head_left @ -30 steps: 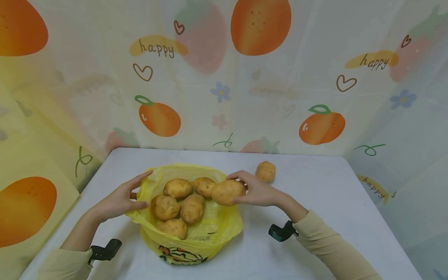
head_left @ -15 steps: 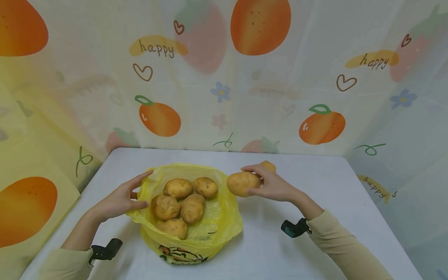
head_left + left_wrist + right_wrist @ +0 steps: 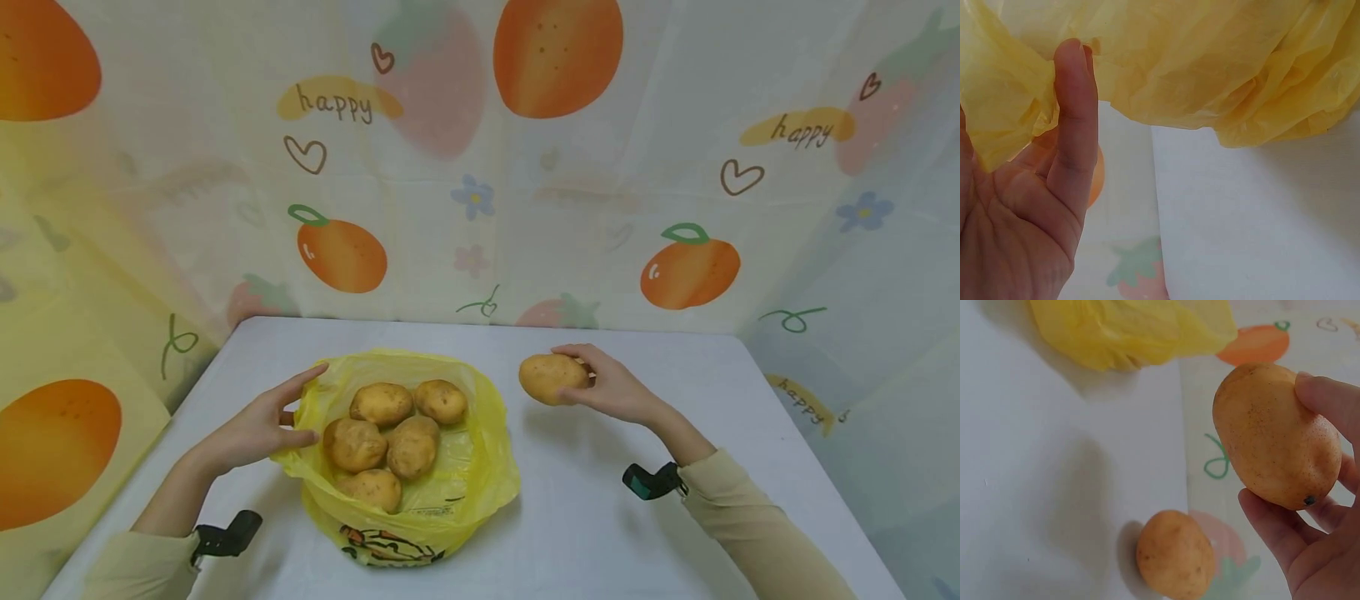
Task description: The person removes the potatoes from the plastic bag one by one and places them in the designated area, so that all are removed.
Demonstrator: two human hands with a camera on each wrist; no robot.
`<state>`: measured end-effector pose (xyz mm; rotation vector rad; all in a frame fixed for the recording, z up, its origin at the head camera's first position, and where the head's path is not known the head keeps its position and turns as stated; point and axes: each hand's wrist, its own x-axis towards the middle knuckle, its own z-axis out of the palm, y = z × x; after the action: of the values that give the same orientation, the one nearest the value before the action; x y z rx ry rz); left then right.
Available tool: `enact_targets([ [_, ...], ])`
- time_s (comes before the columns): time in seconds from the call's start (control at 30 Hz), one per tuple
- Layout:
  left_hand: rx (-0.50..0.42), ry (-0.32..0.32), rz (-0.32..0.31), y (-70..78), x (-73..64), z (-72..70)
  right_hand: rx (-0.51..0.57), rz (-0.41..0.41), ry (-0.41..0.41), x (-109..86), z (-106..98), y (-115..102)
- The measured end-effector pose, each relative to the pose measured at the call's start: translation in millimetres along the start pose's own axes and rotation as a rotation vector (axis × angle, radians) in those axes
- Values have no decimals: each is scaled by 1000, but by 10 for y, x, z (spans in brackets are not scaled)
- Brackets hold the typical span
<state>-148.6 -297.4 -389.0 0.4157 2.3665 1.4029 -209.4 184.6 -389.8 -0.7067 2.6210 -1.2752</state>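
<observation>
A yellow plastic bag (image 3: 480,492) stands with its mouth spread wide on the table, several potatoes (image 3: 412,447) inside it. At the bag's left rim, my left hand (image 3: 258,429) holds the plastic between thumb and fingers; the left wrist view shows the film (image 3: 1013,106) passing through the hand. My right hand (image 3: 618,390) grips one potato (image 3: 551,377) by its right end, raised above the table to the right of the bag. Another potato (image 3: 1175,555) lies on the table in the right wrist view; from the head it is hidden behind the held potato and hand.
The white table (image 3: 675,500) runs back to a fruit-patterned cloth (image 3: 427,242) hung behind and at the sides. A black wrist camera (image 3: 651,481) hangs from the right sleeve, another camera (image 3: 228,533) from the left.
My right hand has carried its potato from over the bag's right rim rightward and back, covering the potato on the table. The left hand and the bag have stayed put.
</observation>
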Motion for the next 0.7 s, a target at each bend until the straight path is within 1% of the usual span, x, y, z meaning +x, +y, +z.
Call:
enact_targets([
  [0.1, -8, -3, 4, -10, -1, -2, 1, 39, 24, 7, -36, 70],
  [0.33, -9, -5, 10, -17, -3, -1, 10, 91, 81, -1, -139, 207],
  [0.57, -7, 3, -1, -20, 0, -5, 14, 190, 134, -5, -245, 376],
  [0.7, -10, 2, -1, -17, -1, -6, 25, 209, 156, -10, -282, 478],
])
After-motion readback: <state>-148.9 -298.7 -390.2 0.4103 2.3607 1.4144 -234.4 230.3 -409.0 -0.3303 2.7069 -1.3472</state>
